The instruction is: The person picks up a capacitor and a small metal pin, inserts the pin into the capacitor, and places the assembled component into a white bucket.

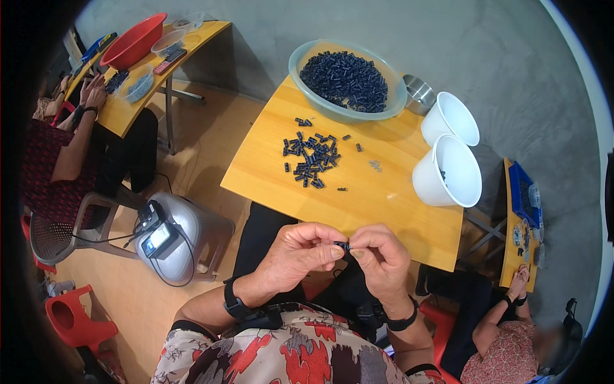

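Just off the near edge of the table, my left hand (pixel 300 255) pinches a small black plastic part (pixel 343 245) between thumb and forefinger. The fingertips of my right hand (pixel 382 257) close on the right end of the same part; whether they also hold something tiny is hidden. Beyond my hands, a loose pile of similar black parts (pixel 312 159) lies on the yellow table (pixel 390 214). Several small pale pieces (pixel 375 166) lie to the right of that pile.
A large basin (pixel 295 72) heaped with black parts stands at the back, beside a metal bowl (pixel 419 95). Two white buckets (pixel 427 182) line the right edge. Co-workers sit at tables left and right. A grey stool (pixel 203 224) carrying electronic devices (pixel 158 238) stands to my left.
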`<control>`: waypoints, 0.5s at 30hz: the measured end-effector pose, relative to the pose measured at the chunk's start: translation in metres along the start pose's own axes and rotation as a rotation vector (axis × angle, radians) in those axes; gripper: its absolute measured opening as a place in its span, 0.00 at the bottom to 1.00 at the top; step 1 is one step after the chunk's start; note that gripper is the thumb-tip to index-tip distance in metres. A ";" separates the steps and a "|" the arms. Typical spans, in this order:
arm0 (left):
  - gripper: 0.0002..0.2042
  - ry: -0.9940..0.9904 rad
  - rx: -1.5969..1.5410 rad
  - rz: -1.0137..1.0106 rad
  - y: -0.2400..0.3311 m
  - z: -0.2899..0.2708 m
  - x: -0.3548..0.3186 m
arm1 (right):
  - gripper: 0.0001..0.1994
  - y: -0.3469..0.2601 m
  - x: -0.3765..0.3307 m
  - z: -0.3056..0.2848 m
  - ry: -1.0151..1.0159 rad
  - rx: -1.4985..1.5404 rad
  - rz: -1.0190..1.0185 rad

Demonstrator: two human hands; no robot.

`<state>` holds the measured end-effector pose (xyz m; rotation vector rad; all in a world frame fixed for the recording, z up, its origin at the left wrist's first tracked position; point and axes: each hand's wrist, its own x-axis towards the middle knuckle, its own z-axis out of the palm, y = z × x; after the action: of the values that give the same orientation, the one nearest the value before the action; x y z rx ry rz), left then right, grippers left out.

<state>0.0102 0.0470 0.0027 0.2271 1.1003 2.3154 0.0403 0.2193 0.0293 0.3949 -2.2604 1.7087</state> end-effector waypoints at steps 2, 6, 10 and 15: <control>0.07 0.016 0.041 -0.004 0.003 0.000 -0.001 | 0.04 0.000 -0.001 0.000 -0.013 -0.039 -0.020; 0.07 0.034 0.144 0.000 0.004 -0.002 -0.002 | 0.05 0.000 -0.001 0.002 -0.025 -0.123 -0.067; 0.08 0.044 0.193 0.030 0.006 0.002 0.000 | 0.05 0.001 -0.001 0.003 -0.026 -0.170 -0.089; 0.09 -0.012 0.218 0.111 0.003 0.001 0.001 | 0.05 0.005 -0.005 0.005 -0.014 -0.143 -0.083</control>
<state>0.0081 0.0467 0.0057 0.3931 1.3655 2.2844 0.0429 0.2162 0.0216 0.4630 -2.3238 1.4979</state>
